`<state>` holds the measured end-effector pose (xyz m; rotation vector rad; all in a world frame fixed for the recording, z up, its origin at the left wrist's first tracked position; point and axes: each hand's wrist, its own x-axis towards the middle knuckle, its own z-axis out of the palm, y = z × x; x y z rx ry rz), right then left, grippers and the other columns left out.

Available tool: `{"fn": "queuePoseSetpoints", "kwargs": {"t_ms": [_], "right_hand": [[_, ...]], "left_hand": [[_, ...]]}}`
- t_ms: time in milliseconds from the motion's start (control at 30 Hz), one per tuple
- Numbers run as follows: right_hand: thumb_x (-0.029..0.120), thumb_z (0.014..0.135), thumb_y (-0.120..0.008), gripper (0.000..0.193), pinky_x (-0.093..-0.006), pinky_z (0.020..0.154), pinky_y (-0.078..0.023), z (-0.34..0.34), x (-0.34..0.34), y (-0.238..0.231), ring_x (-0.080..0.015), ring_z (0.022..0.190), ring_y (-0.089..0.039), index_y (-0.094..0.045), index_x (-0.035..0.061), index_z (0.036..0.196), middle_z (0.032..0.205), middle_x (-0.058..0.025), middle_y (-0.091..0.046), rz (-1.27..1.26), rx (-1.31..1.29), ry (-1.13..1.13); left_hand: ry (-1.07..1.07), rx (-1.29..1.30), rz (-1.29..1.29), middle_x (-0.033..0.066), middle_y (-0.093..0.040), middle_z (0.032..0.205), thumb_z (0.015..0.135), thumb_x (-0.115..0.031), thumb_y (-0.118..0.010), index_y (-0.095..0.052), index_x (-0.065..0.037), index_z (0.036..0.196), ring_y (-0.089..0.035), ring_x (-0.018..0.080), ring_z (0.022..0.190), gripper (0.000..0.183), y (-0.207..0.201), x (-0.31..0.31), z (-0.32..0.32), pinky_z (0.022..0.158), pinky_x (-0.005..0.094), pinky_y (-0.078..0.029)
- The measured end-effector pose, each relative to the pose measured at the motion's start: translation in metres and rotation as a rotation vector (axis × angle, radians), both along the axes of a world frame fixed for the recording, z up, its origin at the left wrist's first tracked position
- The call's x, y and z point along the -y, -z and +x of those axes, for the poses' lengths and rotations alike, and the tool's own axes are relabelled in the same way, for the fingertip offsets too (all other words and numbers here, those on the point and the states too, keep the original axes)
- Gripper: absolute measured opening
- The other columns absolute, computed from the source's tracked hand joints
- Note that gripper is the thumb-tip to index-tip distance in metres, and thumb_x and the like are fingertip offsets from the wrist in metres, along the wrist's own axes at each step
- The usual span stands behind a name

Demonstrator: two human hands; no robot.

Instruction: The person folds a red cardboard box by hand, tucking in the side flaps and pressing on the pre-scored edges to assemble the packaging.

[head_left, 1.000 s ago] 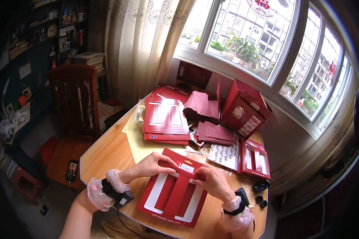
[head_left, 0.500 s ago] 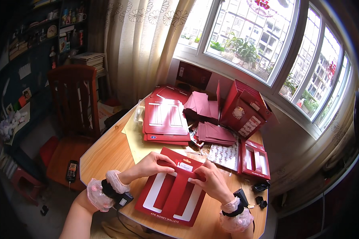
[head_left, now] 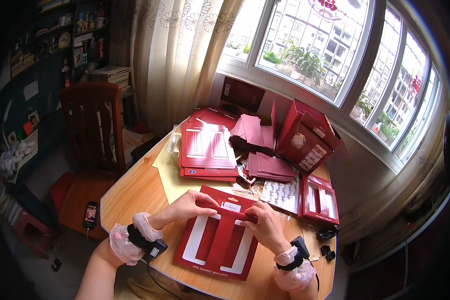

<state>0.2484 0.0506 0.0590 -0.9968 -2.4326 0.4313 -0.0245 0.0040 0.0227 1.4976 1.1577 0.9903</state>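
A flat red cardboard package [head_left: 219,245] lies at the front of the table, close to me. Two white panels flank its red middle strip, and a hang hole is cut in the top flap. With thumb and fingers, my left hand [head_left: 189,206] pinches the package's upper left part, beside a small white label [head_left: 231,207]. On the other side of that label, my right hand [head_left: 265,224] grips the upper right part, its fingertips bent around the red card. Both hands are closed on the same piece.
Behind my left hand, a stack of red packages [head_left: 207,150] rests on yellow paper [head_left: 167,172]. Red envelopes [head_left: 270,167] lie near a large red box [head_left: 305,137]. Another package [head_left: 321,200] is at the right, by small black objects [head_left: 327,234]. A phone [head_left: 90,215] sits on the chair [head_left: 85,192].
The package's lower end has shifted slightly up and to the right. My right fingers have moved a little at its upper edge, while my left hand has stayed nearly in place.
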Motion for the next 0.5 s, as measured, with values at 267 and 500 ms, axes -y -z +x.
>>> {"fn": "queuePoseSetpoints", "kwargs": {"t_ms": [267,500], "right_hand": [[0.021,0.075,-0.084,0.029,-0.0395,0.082,-0.051,0.001,0.000,0.006,-0.0301,0.095,-0.063,-0.072,0.0033,0.095,0.094,-0.0103,-0.064,0.081,0.040,0.012],[0.020,0.077,-0.081,0.026,-0.0413,0.086,-0.050,-0.003,0.002,0.015,-0.0321,0.096,-0.062,-0.070,0.0045,0.094,0.098,-0.0114,-0.065,0.093,0.021,-0.093]], "left_hand": [[-0.243,-0.539,0.664,0.0118,-0.067,0.110,0.083,-0.027,-0.081,-0.072,-0.008,0.108,-0.062,0.0311,0.110,0.033,-0.026,0.004,0.025,0.102,0.0453,-0.047],[0.014,-0.633,0.505,0.0132,-0.071,0.101,0.087,-0.033,-0.076,-0.069,-0.004,0.107,-0.069,0.0319,0.097,0.036,-0.015,0.000,0.064,0.089,0.0414,-0.055]]}}
